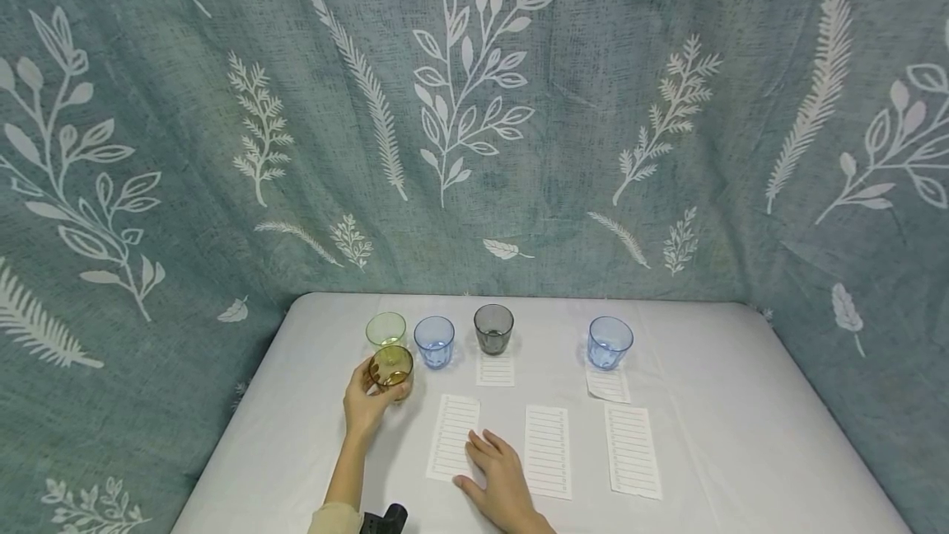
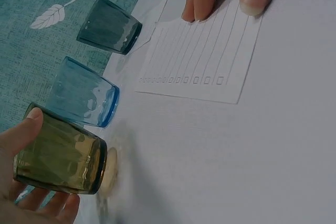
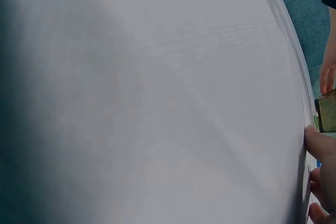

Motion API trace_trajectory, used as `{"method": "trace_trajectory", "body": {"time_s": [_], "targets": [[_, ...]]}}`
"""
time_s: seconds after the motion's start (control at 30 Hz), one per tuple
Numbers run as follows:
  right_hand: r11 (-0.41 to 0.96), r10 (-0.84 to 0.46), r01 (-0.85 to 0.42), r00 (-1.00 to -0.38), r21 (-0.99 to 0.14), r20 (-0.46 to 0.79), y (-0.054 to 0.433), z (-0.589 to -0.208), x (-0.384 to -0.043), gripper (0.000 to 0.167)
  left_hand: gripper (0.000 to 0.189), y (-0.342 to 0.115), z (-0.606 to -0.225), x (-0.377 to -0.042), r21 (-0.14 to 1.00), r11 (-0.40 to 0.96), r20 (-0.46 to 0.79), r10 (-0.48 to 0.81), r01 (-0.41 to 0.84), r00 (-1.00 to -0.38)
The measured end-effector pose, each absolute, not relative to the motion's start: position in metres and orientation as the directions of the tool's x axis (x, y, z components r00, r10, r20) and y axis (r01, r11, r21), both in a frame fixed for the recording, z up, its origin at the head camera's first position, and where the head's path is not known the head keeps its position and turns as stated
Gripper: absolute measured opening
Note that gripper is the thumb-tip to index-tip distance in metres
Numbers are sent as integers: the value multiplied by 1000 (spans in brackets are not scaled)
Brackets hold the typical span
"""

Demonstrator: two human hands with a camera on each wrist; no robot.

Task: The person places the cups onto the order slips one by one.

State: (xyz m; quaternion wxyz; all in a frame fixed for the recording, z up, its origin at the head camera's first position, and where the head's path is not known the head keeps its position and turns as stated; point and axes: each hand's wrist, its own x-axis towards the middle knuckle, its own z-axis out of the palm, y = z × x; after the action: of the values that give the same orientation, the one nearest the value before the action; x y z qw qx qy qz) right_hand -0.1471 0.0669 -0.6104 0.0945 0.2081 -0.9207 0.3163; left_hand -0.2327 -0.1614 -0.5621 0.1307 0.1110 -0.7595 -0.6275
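Observation:
My left hand (image 1: 362, 410) grips an amber glass tumbler (image 1: 391, 366) around its side, thumb on the near side and fingers behind. In the left wrist view the tumbler (image 2: 60, 150) has a yellowish patch by its base; I cannot tell whether it touches the table. Right behind it is a light green tumbler (image 1: 385, 325), partly covered, and a blue tumbler (image 1: 434, 343) stands just to the right. My right hand (image 1: 501, 480) lies low over the table with spread fingers, fingertips at the right edge of a lined paper strip (image 1: 452, 437). It holds nothing.
A grey tumbler (image 1: 493, 330) stands at the back middle behind a short lined paper (image 1: 495, 371). Farther right, another blue tumbler (image 1: 610, 343) stands at a paper (image 1: 610, 387). Two more lined strips, a middle strip (image 1: 547, 452) and a right strip (image 1: 633, 452), lie on the white tablecloth (image 1: 741, 435).

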Motion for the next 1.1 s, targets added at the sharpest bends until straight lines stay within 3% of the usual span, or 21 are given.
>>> {"method": "trace_trajectory", "body": {"time_s": [1.1], "targets": [[702,-315,-406,-914,-585,256,67,-607,-149,49,78,-135,-522,-199,991,124,67,-121,52,-990]]}}
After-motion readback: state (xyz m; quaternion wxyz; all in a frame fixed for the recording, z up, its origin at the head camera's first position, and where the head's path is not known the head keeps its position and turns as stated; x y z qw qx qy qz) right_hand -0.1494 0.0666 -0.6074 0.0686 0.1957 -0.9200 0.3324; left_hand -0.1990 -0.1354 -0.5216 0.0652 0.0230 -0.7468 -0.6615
